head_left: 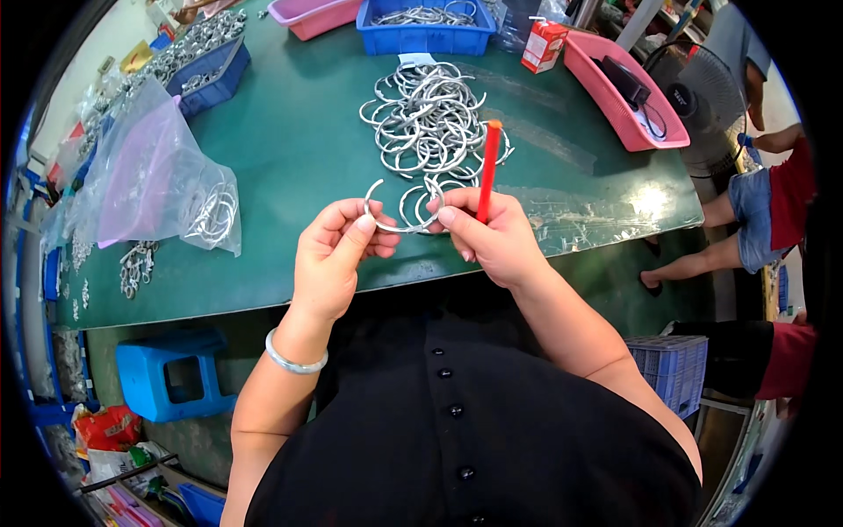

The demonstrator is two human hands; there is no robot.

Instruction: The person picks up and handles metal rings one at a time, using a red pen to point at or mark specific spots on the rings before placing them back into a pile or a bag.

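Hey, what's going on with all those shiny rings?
A person holds an open metal ring between the left hand and right hand. The right hand also has a red pen-like stick sticking up from it. A heap of similar rings lies on the green table, just beyond the hands.

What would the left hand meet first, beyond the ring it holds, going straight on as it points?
Beyond the open silver ring it holds, the left hand would probably meet the pile of silver rings on the green table, though its height above them is unclear.
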